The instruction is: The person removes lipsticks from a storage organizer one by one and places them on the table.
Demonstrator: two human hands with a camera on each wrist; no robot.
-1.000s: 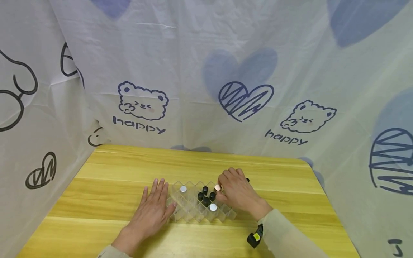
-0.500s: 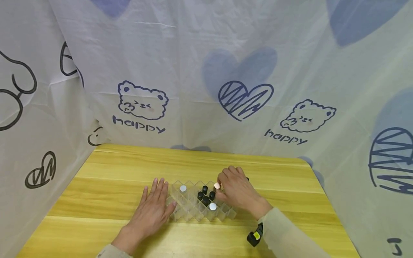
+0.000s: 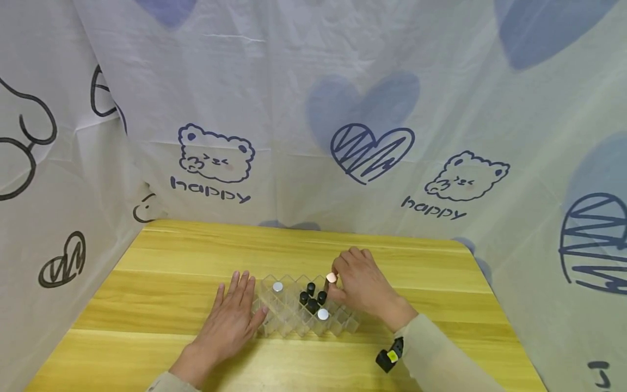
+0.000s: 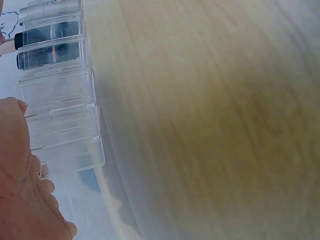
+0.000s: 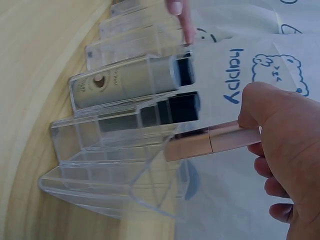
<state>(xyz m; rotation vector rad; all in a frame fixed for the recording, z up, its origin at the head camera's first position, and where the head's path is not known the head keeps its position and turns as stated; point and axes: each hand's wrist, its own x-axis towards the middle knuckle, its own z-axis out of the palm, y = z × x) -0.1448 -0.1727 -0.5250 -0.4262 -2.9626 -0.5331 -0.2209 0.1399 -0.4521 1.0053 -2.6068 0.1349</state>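
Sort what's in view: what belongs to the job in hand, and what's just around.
Seems to belong:
- rose-gold tube, pinched by the right hand
- clear rack, left hand at one end
- black-capped tubes and silver-topped tubes in it

Just around:
- wooden table
- printed cloth
- black device by the right sleeve

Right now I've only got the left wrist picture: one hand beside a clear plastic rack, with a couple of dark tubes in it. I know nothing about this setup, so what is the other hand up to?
Observer: The right hand pinches a pink tube near its upper end.
Visitor: And are those two the only dark ones?
Observer: No, the head view shows four black tops in the rack.
Visitor: What's hanging behind it all?
Observer: A pale cloth with the word "happy" on it in two places.
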